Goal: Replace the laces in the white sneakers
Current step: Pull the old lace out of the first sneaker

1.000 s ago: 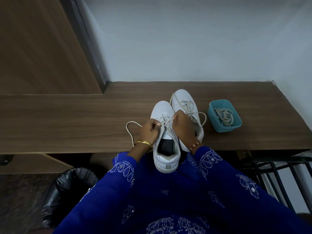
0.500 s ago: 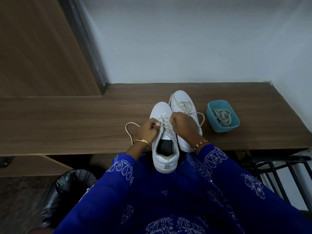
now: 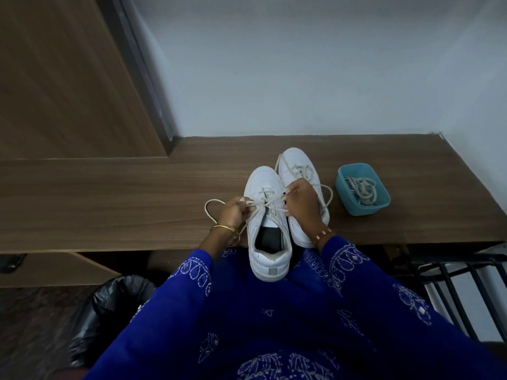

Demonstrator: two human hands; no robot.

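Note:
Two white sneakers stand side by side at the near edge of a wooden table point(image 3: 109, 204). The left sneaker point(image 3: 267, 231) overhangs the edge with its heel toward me. My left hand point(image 3: 234, 213) pinches one end of its cream lace point(image 3: 263, 204), which loops out to the left over the table. My right hand point(image 3: 300, 200) pinches the other end just right of the eyelets. The right sneaker point(image 3: 297, 171) lies partly under my right hand, its lace loose across the toe and trailing right.
A teal plastic tub point(image 3: 362, 189) holding several coiled laces sits right of the sneakers. A bin lined with a black bag point(image 3: 109, 308) stands below the table at left. A black metal rack point(image 3: 461, 286) is at lower right. A wall runs behind.
Both hands have drawn slightly apart, pulling the lace ends outward across the left sneaker. The sneakers and tub have stayed in place.

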